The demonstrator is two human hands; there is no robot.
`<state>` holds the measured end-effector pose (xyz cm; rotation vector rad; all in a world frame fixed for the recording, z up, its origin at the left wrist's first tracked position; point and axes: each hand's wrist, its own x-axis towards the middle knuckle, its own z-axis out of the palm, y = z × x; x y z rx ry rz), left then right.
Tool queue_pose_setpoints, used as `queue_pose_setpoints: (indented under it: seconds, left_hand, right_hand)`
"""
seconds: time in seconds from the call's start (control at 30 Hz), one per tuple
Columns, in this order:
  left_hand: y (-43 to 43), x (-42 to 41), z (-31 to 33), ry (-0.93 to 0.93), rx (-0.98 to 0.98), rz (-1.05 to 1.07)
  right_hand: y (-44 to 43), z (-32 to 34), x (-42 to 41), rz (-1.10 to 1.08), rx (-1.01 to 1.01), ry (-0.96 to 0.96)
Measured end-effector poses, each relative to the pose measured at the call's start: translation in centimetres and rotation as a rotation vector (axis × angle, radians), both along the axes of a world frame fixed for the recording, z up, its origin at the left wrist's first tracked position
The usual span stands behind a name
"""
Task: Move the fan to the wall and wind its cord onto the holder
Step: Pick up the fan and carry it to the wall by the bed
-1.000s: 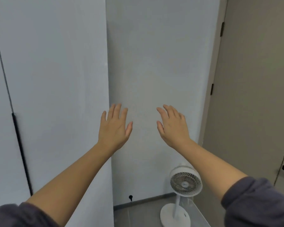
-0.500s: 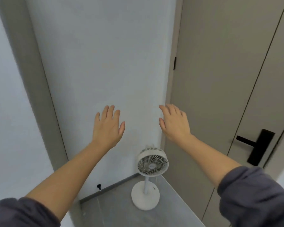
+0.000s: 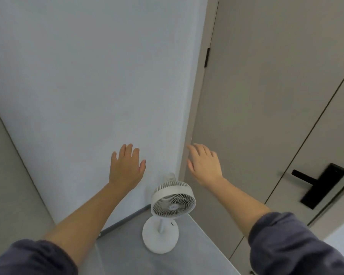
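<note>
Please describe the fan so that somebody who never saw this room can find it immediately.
Look at the corner where the pale wall meets the beige door with a black handle. On the grey floor there stands the fan, white, with a round grille head, thin stem and flat round base. It is the only white, freestanding thing in view.

Both arms are stretched out in front, dark grey sleeves pushed up to the elbows. The left hand [image 3: 125, 167] and right hand [image 3: 205, 165] are flat, fingers straight, holding nothing. Down between them a small white pedestal fan [image 3: 168, 213] stands upright on the grey floor [image 3: 187, 261], right in the corner where the pale wall [image 3: 97, 76] meets a beige door [image 3: 266, 96]. The door's got a black lever handle [image 3: 319, 185] and a black hinge [image 3: 207, 57].
</note>
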<state>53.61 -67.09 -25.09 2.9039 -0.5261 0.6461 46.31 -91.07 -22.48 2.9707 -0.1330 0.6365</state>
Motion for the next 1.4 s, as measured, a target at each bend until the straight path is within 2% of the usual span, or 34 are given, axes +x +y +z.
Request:
queue_pose_setpoints:
  seconds: [0.17,0.7,0.9,1.1,1.3,1.33,1.4]
  left_hand:
    - [-1.1,3.1,-3.5,0.134,0.025,0.030]
    - [-13.4,13.1,-10.2,0.315,0.024,0.172]
    - [-17.4,16.6,-12.8,0.398,0.029,0.279]
    - [-18.9,18.3,-16.1,0.463,0.017,0.337]
    - [-19.0,20.2,-20.4,0.637,-0.021,0.350]
    - [-19.0,20.7,-21.3,0.693,-0.052,0.333]
    - [-18.7,22.0,-22.9,0.864,-0.230,0.330]
  right_hand:
    - [-0.8,-4.2,3.0,-0.014,0.042,0.077]
    - [-11.5,-14.0,18.1,0.098,0.155,0.333]
    - [-15.6,-18.0,22.5,0.159,0.179,0.450]
    - [-16.2,-21.2,24.9,0.221,0.203,0.560]
    - [-15.3,-24.9,26.6,0.211,0.345,0.727]
    - [-15.3,-25.8,26.9,0.178,0.382,0.769]
    - [-15.1,-27.6,27.9,0.060,0.557,0.858]
